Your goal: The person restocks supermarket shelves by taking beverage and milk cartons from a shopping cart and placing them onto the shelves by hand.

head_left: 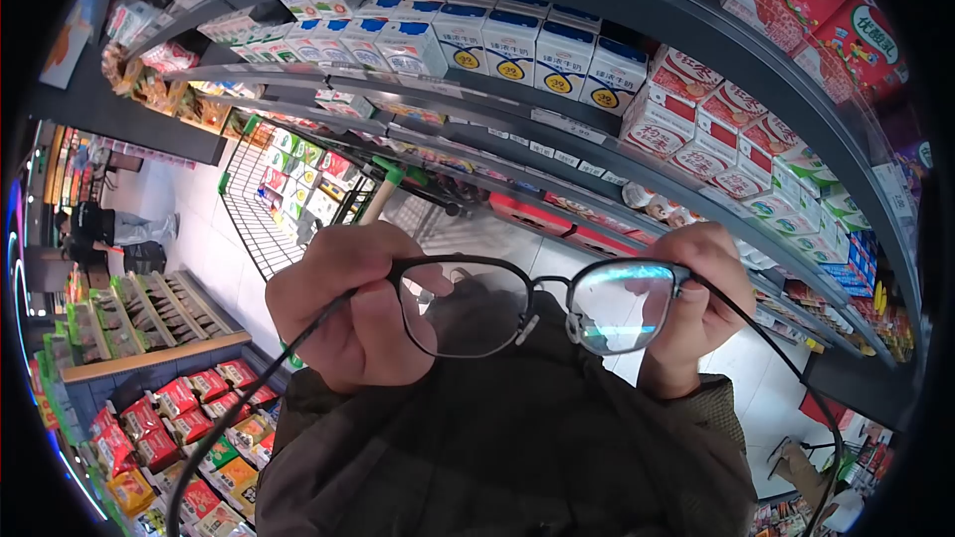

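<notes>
A pair of black-framed eyeglasses [553, 278] is held up close to the camera, temples unfolded and reaching back toward me on both sides. My left hand [348, 308] pinches the hinge end at the left of the view. At the opposite hinge, my right hand [696, 308] is closed on the frame. A bluish reflection covers part of the right-hand lens. Below the glasses, my dark jacket [497, 447] fills the lower middle of the view.
A shopping cart [261, 239] with several cartons stands ahead on the left. Shelves of milk cartons [512, 45] and red-and-white boxes [696, 129] curve along the right. Red snack packs [179, 398] fill a low display at lower left. Other people [109, 224] are farther off.
</notes>
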`<state>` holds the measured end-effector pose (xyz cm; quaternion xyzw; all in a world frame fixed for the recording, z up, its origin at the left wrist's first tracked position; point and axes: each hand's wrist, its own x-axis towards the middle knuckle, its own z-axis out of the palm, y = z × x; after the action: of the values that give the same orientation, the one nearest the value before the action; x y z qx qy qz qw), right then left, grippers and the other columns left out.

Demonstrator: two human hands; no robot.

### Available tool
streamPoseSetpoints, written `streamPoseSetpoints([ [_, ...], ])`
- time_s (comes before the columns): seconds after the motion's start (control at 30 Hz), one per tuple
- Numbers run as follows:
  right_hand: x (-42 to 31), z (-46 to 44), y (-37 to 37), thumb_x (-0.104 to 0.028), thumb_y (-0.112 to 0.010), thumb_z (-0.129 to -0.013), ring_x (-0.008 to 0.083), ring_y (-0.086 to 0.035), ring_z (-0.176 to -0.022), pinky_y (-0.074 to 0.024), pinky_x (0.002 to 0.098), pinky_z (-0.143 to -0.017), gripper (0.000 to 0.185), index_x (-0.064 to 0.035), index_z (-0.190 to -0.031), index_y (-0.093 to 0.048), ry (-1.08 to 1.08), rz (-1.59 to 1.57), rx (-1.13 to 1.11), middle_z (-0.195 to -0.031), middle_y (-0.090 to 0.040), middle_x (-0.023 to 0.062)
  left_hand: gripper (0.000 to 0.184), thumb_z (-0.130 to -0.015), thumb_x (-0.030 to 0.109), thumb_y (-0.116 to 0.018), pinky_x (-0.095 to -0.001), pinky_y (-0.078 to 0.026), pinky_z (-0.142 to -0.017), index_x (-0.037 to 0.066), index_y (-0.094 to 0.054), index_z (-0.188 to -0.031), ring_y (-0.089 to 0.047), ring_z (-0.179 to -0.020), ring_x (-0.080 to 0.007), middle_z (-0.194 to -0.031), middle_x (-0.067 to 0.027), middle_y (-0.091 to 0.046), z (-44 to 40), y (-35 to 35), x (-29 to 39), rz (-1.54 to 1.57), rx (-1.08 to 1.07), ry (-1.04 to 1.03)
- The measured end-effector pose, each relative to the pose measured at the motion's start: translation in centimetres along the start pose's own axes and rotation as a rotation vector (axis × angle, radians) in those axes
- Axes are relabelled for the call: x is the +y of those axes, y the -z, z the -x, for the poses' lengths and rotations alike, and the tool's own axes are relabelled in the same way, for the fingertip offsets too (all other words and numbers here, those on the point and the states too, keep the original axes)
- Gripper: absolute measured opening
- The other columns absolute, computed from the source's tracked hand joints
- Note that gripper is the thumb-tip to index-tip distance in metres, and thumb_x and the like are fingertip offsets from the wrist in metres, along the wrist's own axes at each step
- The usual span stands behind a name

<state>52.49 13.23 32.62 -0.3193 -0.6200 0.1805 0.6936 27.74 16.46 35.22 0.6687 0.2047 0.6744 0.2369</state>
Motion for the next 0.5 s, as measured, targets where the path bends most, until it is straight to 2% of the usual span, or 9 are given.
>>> streamPoseSetpoints([
  [0.07,-0.6,0.0,0.1,-0.018,-0.069,-0.098,0.0212,-0.071,-0.075,-0.0566,0.0299,-0.059,0.023,0.0024,-0.109,-0.068,-0.044,-0.030,0.014,-0.092,-0.068,0.0171,0.015,-0.099,0.002,-0.048,-0.0287,-0.050,-0.051,-0.005,-0.047,-0.112,-0.062,-0.057,-0.0196,-0.082,-0.0209,-0.060,-0.1,-0.7,0.3,0.007,0.046,-0.044],
  [0.13,-1.6,0.0,0.7,-0.025,-0.069,-0.099,0.0211,-0.069,-0.072,-0.0554,0.0319,-0.061,0.029,0.0020,-0.108,-0.068,-0.085,0.029,0.003,-0.092,-0.069,0.0168,0.019,-0.104,0.015,-0.051,-0.0297,-0.045,-0.050,-0.001,-0.046,-0.113,-0.058,-0.057,-0.0187,-0.082,-0.0164,-0.060,-0.5,0.0,1.4,-0.091,-0.067,-0.020],
  [0.2,-1.7,0.3,1.6,-0.029,-0.069,-0.099,0.0213,-0.068,-0.069,-0.0541,0.0329,-0.061,0.032,0.0017,-0.107,-0.068,-0.036,0.061,-0.010,-0.093,-0.069,0.0167,0.021,-0.106,0.021,-0.052,-0.0300,-0.043,-0.049,0.002,-0.046,-0.112,-0.055,-0.056,-0.0176,-0.082,-0.0126,-0.059,-0.7,-0.4,2.0,-0.094,-0.063,-0.021],
  [0.3,-2.3,0.4,1.8,-0.036,-0.069,-0.098,0.0199,-0.061,-0.061,-0.0475,0.0330,-0.054,0.037,-0.0004,-0.106,-0.068,0.027,0.029,0.005,-0.088,-0.066,0.0137,0.017,-0.101,0.012,-0.056,-0.0297,-0.045,-0.048,0.003,-0.048,-0.114,-0.055,-0.056,-0.0175,-0.084,-0.0110,-0.058,-0.5,-2.5,2.1,0.106,0.088,-0.067],
  [0.33,-2.5,0.4,1.7,-0.036,-0.069,-0.098,0.0193,-0.060,-0.060,-0.0461,0.0328,-0.053,0.036,-0.0010,-0.106,-0.068,0.036,-0.027,0.016,-0.087,-0.065,0.0129,0.025,-0.096,0.003,-0.060,-0.0298,-0.046,-0.047,0.002,-0.048,-0.118,-0.056,-0.055,-0.0186,-0.086,-0.0128,-0.057,-0.3,-2.9,2.1,0.212,0.126,-0.092],
  [0.4,-3.2,-0.2,2.4,-0.039,-0.057,-0.103,0.0161,-0.053,-0.060,-0.0404,0.0306,-0.052,0.038,-0.0036,-0.115,-0.066,0.061,-0.065,-0.050,-0.085,-0.058,0.0079,0.012,-0.103,0.019,-0.053,-0.0296,-0.043,-0.049,0.009,-0.051,-0.109,-0.050,-0.053,-0.0162,-0.078,-0.0059,-0.052,-0.8,-3.6,3.7,0.177,0.139,0.037],
  [0.43,-3.6,-0.5,2.5,-0.040,-0.052,-0.105,0.0144,-0.050,-0.060,-0.0376,0.0295,-0.052,0.040,-0.0050,-0.120,-0.065,0.073,-0.091,-0.103,-0.083,-0.054,0.0055,0.016,-0.106,0.028,-0.050,-0.0294,-0.041,-0.050,0.012,-0.053,-0.104,-0.047,-0.052,-0.0150,-0.074,-0.0024,-0.049,-1.0,-4.0,4.5,0.161,0.143,0.102],
  [0.47,-3.9,-0.7,3.1,-0.041,-0.046,-0.107,0.0128,-0.046,-0.060,-0.0347,0.0284,-0.051,0.043,-0.0063,-0.124,-0.065,0.087,-0.112,-0.157,-0.082,-0.051,0.0030,0.015,-0.106,0.026,-0.050,-0.0293,-0.040,-0.050,0.013,-0.051,-0.100,-0.046,-0.051,-0.0149,-0.073,-0.0023,-0.048,-1.1,-4.1,5.0,0.231,0.158,0.153],
  [0.5,-4.2,-0.7,3.1,-0.043,-0.047,-0.107,0.0119,-0.045,-0.062,-0.0338,0.0284,-0.053,0.043,-0.0087,-0.126,-0.065,0.073,-0.130,-0.158,-0.082,-0.050,0.0014,0.015,-0.106,0.025,-0.050,-0.0291,-0.039,-0.050,0.013,-0.050,-0.096,-0.044,-0.051,-0.0149,-0.071,-0.0022,-0.046,-1.2,-3.8,5.6,0.289,0.170,0.206],
])
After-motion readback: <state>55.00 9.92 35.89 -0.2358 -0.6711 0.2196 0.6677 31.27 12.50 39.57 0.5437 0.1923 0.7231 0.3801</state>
